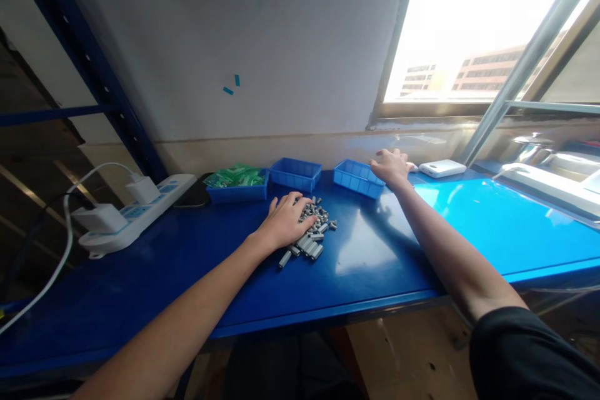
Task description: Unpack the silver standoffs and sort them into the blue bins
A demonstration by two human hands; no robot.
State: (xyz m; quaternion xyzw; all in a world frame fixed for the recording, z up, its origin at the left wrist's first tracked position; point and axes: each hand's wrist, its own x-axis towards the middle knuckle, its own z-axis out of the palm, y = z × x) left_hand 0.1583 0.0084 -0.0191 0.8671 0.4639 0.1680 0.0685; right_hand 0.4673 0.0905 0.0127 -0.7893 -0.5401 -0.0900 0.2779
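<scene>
My left hand [287, 220] lies with fingers apart on a pile of small metal parts. The pile holds hexagonal standoffs [309, 246] at the front and shorter screw-like pieces [323, 215] behind. Over the right end of a blue plastic bin [359, 179] is my right hand [392, 165], its fingers spread and nothing seen in them. Whether it touches the bin's rim, I cannot tell. A second blue bin [295, 175] stands behind the pile. To its left, another blue bin [239, 194] is heaped with green plastic bags [237, 175].
A white power strip [140, 215] with plugged-in adapters and cables lies at the left, beside a dark flat phone-like object [192, 200]. On the right, a white box-like device [442, 167] rests near the wall. Blue and grey rack posts rise at both sides of the blue table [375, 262].
</scene>
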